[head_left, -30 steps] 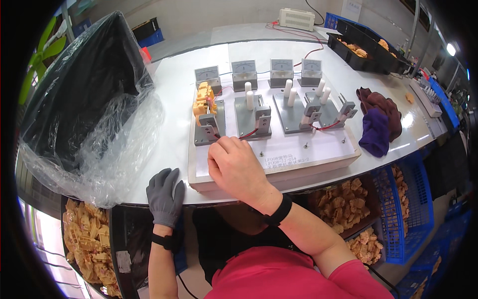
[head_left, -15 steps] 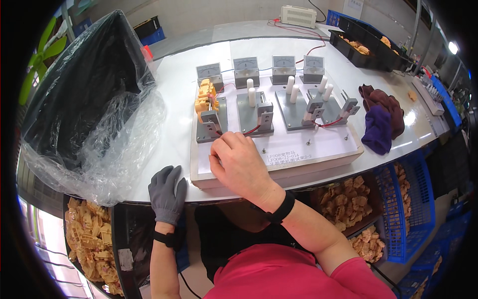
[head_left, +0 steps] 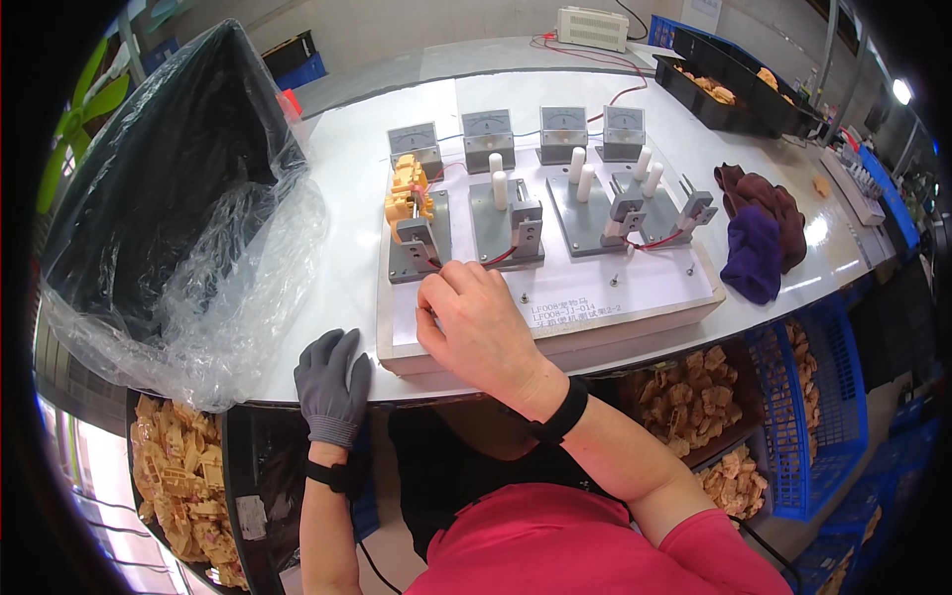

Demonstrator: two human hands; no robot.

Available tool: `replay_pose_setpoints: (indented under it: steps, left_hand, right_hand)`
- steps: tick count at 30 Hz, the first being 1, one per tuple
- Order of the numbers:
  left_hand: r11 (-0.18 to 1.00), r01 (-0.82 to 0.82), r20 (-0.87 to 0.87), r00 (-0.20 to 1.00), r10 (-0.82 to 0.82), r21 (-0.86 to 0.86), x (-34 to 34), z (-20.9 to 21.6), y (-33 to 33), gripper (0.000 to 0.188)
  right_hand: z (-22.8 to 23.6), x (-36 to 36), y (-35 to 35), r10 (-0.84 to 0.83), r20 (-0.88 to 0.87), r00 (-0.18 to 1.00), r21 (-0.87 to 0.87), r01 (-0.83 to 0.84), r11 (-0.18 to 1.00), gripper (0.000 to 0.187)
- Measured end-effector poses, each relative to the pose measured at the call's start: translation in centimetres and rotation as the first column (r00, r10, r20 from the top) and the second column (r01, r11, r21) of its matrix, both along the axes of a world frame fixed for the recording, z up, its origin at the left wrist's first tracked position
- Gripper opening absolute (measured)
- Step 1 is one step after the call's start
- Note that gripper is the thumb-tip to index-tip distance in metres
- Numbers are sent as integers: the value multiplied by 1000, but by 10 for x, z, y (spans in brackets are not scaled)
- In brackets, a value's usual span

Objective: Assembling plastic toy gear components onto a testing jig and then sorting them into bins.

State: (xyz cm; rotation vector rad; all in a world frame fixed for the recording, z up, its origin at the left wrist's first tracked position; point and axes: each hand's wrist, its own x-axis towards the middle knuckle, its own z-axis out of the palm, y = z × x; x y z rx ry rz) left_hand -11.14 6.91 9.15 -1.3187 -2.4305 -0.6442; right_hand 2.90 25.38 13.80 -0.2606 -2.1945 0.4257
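Note:
My right hand (head_left: 476,317), bare, rests at the front left of the white test board (head_left: 654,307). Its fingers are curled and pinched together; whatever they hold or touch is hidden beneath them. Just beyond stands a grey metal fixture (head_left: 428,260) with a yellow plastic part (head_left: 407,188) seated on it. My left hand (head_left: 333,382), in a grey glove, lies at the table's front edge with fingers stretched out, holding nothing. More grey fixtures (head_left: 496,238) with white pegs (head_left: 500,190) fill the board, and several analog meters (head_left: 487,137) line its back. Small metal toggle switches (head_left: 615,282) sit along the front.
A large black bin lined with clear plastic (head_left: 263,263) stands at left. Brown and purple cloths (head_left: 756,260) lie right of the board. Black trays (head_left: 739,94) and a beige power unit (head_left: 592,30) are at the back. Below the table are blue baskets (head_left: 793,436) and bins of yellow parts (head_left: 178,476).

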Motion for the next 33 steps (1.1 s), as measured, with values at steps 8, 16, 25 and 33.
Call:
replay_pose_setpoints:
  steps: [8,16,25,33]
  left_hand:
    - [1000,-16,-2,1000,16,2,-1,-1,0,37]
    - [1000,-21,-4,1000,21,-9,1,1,1,37]
    - [1000,-8,6,1000,8,6,1,1,1,37]
    - [1000,-7,1,1000,7,1,1,1,0,36]
  right_hand:
    - [2,1,-1,15,18,1000,-24,-15,1000,9]
    - [3,1,0,6,10,1000,-8,-6,1000,9]
    - [2,0,0,-4,26,1000,-12,4,1000,9]
    - [2,1,-1,5,33,999,-24,-4,1000,9]
